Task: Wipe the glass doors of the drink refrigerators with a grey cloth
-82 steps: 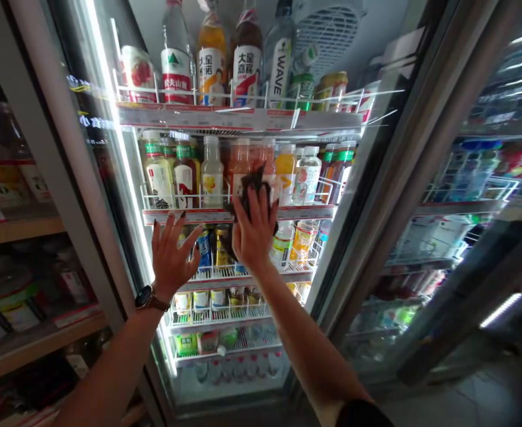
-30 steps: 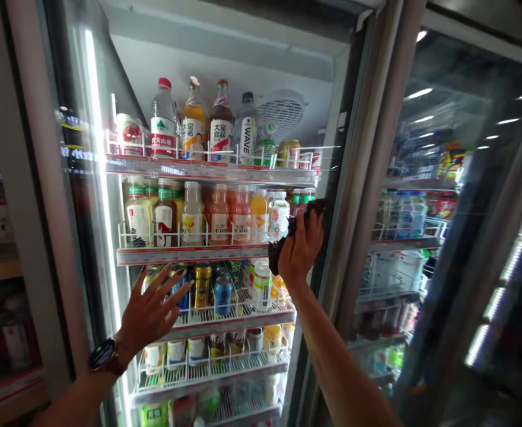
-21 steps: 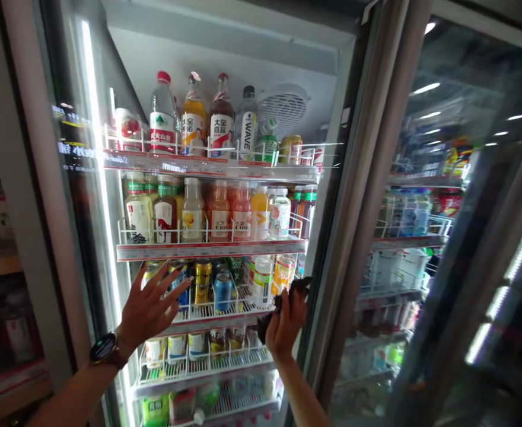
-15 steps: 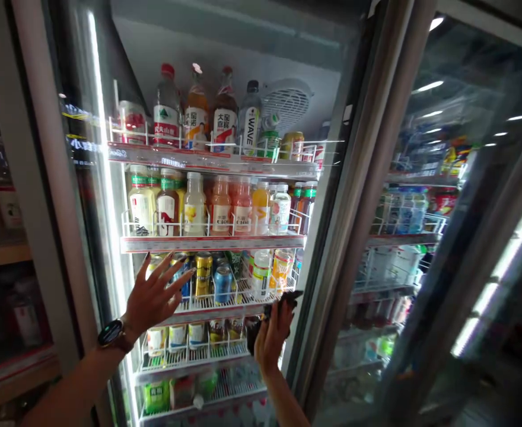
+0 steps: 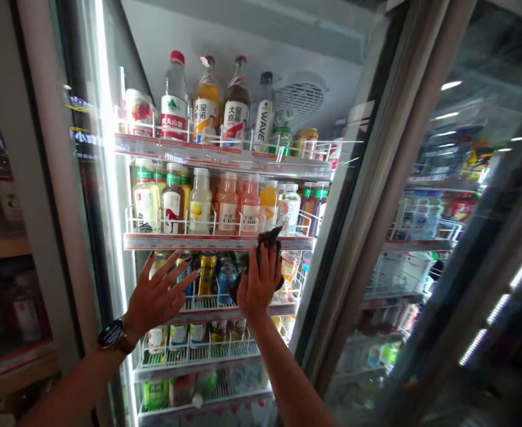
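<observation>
My left hand (image 5: pixel 158 293) has its fingers spread, apparently resting on the glass door (image 5: pixel 359 127) of a lit drinks fridge. Around that wrist is a watch (image 5: pixel 111 335). My right hand (image 5: pixel 258 281) presses a dark cloth (image 5: pixel 270 237) against the glass, with part of it bunched above the fingertips and part showing beside the palm. Behind the hands, through the glass, stand a gold can (image 5: pixel 207 274) and a blue can (image 5: pixel 226 284). Whether the left palm fully touches the glass, I cannot tell.
Wire shelves hold bottles such as a red-capped bottle (image 5: pixel 174 98) and a pink drink bottle (image 5: pixel 249 204). A metal door frame (image 5: pixel 385 184) runs down the right, beside another glass-fronted fridge section. On the left stands a shelf unit (image 5: pixel 3 246) with bottles.
My right hand has moved up and slightly left with the dark cloth, from the lower right of the glass. The left hand has stayed nearly in place, and the view has shifted a little.
</observation>
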`<move>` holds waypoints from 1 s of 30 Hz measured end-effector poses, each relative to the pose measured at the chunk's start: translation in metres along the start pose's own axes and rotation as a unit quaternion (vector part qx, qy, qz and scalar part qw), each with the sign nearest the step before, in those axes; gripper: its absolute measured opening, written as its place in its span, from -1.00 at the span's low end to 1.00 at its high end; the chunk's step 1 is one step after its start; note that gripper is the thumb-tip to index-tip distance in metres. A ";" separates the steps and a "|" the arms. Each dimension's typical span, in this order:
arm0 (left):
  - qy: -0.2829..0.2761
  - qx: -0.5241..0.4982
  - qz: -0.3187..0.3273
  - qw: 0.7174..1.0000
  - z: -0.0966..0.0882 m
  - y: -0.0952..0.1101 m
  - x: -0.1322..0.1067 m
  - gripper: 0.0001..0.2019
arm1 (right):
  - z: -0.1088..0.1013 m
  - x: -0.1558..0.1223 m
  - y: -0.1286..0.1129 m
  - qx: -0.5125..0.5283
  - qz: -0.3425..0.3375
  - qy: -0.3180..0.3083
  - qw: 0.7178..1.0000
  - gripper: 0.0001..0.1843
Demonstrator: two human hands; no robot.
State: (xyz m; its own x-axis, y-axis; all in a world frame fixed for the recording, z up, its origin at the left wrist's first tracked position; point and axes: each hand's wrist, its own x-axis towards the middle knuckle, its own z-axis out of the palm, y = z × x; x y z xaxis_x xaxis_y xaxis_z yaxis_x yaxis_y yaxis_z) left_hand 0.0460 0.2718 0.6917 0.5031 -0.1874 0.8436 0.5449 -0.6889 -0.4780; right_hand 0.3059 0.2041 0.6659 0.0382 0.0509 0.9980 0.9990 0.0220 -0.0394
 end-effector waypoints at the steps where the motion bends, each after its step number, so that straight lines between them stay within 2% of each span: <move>1: -0.002 0.002 0.001 1.000 0.000 0.000 0.000 -0.42 | -0.002 -0.039 -0.004 0.005 -0.004 -0.023 1.000 -0.21; 4: 0.001 0.000 -0.001 1.000 -0.001 0.000 0.001 -0.42 | -0.012 -0.145 -0.016 0.021 -0.026 -0.091 0.995 -0.16; 6: 0.004 -0.005 -0.003 1.000 -0.002 0.000 0.003 -0.42 | -0.015 -0.181 -0.024 0.022 -0.024 -0.115 0.993 -0.14; 7: 0.003 -0.007 -0.001 1.000 -0.003 0.000 0.003 -0.43 | -0.015 -0.182 -0.027 0.021 -0.021 -0.119 0.993 -0.14; 8: 0.002 -0.008 0.000 1.000 -0.003 0.001 0.004 -0.43 | -0.014 -0.171 -0.029 0.018 -0.020 -0.117 0.993 -0.14; 10: -0.001 -0.006 -0.001 1.000 -0.004 0.001 0.005 -0.43 | -0.009 -0.117 -0.033 0.019 -0.026 -0.101 0.994 -0.16; 13: 0.003 -0.004 -0.004 1.000 -0.004 0.001 0.005 -0.43 | 0.000 0.004 -0.042 0.030 -0.033 -0.057 0.997 -0.20; 15: 0.005 -0.002 -0.005 1.000 -0.003 0.002 0.003 -0.44 | 0.005 0.072 -0.051 0.034 -0.028 -0.028 0.999 -0.21; 17: 0.005 0.000 -0.004 1.000 -0.002 0.002 0.003 -0.47 | 0.011 0.108 -0.060 0.030 -0.030 -0.006 0.999 -0.20; 18: 0.004 0.001 -0.004 1.000 -0.002 0.002 0.002 -0.49 | 0.014 0.111 -0.064 0.028 -0.034 0.000 0.999 -0.19; 19: 0.004 0.002 -0.005 1.000 -0.002 0.002 0.002 -0.50 | 0.016 0.105 -0.068 0.027 -0.038 0.002 0.999 -0.19; 21: 0.015 0.001 -0.008 1.000 -0.002 0.003 0.003 -0.52 | 0.019 0.067 -0.071 0.029 -0.048 -0.012 0.998 -0.19; 25: 0.052 -0.008 -0.020 0.998 -0.003 0.003 0.006 -0.53 | 0.012 -0.067 -0.071 0.044 -0.095 -0.076 0.992 -0.23; 27: 0.051 -0.012 -0.018 0.998 -0.003 0.003 0.007 -0.54 | 0.004 -0.123 -0.069 0.058 -0.125 -0.106 0.985 -0.22; 28: 0.047 -0.015 -0.015 0.999 -0.003 0.003 0.007 -0.54 | 0.001 -0.139 -0.068 0.063 -0.133 -0.118 0.982 -0.22; 29: 0.043 -0.018 -0.015 0.999 -0.003 0.003 0.007 -0.53 | -0.001 -0.144 -0.066 0.066 -0.137 -0.128 0.980 -0.21; 30: 0.039 -0.020 -0.016 0.999 -0.003 0.003 0.006 -0.51 | -0.001 -0.136 -0.064 0.067 -0.139 -0.133 0.979 -0.20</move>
State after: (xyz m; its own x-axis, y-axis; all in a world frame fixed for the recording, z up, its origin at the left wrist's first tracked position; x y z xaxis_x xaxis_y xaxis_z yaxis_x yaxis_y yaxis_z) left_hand 0.0490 0.2666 0.6965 0.4318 -0.2177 0.8753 0.5321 -0.7221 -0.4421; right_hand 0.2365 0.1943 0.5330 -0.2599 0.2827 0.9233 0.9572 0.2014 0.2078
